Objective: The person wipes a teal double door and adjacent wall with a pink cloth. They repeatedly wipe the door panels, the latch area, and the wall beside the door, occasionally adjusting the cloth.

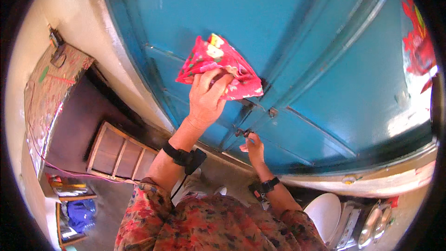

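My left hand (208,94) grips a folded red cloth (230,59) with a yellow and white floral print. The cloth lies against, or very close to, the upper part of a blue painted double door (209,3). Lower down, near the line where the door leaves meet, my right hand (255,148) pinches a small dark metal latch (247,132) between thumb and fingers. A metal hasp (272,112) sits on the door just above that hand. Part of the latch is covered by my fingertips.
To the left, a wooden frame with crossbars (116,153) leans by a dark surface, and a cloth-covered shelf (48,76) stands against the wall. A blue bundle (81,215) lies in an open compartment. A white oval plate (324,216) and metal ware (369,225) stand at lower right.
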`<state>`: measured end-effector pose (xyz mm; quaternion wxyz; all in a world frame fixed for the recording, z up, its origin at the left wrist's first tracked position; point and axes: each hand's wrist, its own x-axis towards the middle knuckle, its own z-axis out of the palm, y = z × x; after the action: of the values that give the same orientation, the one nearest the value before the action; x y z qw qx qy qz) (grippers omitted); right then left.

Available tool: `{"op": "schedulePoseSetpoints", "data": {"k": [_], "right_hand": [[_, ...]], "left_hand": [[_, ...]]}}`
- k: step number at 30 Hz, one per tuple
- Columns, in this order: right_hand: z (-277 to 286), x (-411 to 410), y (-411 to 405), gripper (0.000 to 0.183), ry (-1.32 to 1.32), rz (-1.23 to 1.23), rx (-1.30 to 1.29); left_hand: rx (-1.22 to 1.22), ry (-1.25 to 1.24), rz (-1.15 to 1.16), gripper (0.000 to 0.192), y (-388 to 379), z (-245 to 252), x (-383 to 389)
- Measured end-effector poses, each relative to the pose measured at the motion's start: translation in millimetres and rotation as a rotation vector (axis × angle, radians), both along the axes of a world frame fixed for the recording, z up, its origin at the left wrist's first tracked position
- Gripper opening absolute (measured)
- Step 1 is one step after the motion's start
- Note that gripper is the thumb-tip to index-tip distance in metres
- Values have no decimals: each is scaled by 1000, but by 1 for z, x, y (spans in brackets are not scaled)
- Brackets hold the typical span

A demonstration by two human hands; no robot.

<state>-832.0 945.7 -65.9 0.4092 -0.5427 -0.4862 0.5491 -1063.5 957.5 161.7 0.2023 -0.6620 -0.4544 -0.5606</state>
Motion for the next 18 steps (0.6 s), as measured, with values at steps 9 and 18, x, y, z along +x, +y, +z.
{"op": "schedulePoseSetpoints", "data": {"k": [9, 18], "right_hand": [[1, 7, 0, 18, -43, 84, 59], [7, 5, 1, 19, -72, 69, 4]], "left_hand": [[-4, -36, 297, 35, 6, -12, -81], [-50, -81, 479, 49, 21, -37, -153]]}}
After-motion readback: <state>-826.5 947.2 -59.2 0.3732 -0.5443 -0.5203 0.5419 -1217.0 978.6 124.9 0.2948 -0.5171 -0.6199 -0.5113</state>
